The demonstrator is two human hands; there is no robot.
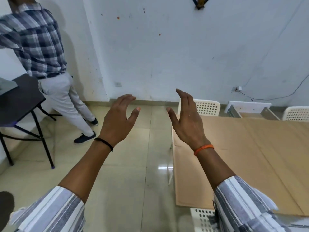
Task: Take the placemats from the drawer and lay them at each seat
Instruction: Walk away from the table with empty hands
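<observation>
My left hand (119, 118) and my right hand (186, 118) are both raised in front of me, palms facing each other, fingers spread, nothing in either. They hover over the tiled floor just left of the table (242, 148), whose top is covered with brown cardboard. At the table's far edge a white drawer (249, 108) stands pulled out, with metal rails showing. No placemat is visible in this view.
White perforated chairs stand at the table's far side (207, 107), far right (296, 113) and near edge (203, 218). Another person in a checked shirt (38, 46) stands at the left by a dark folding table (20, 97). A cable runs along the wall.
</observation>
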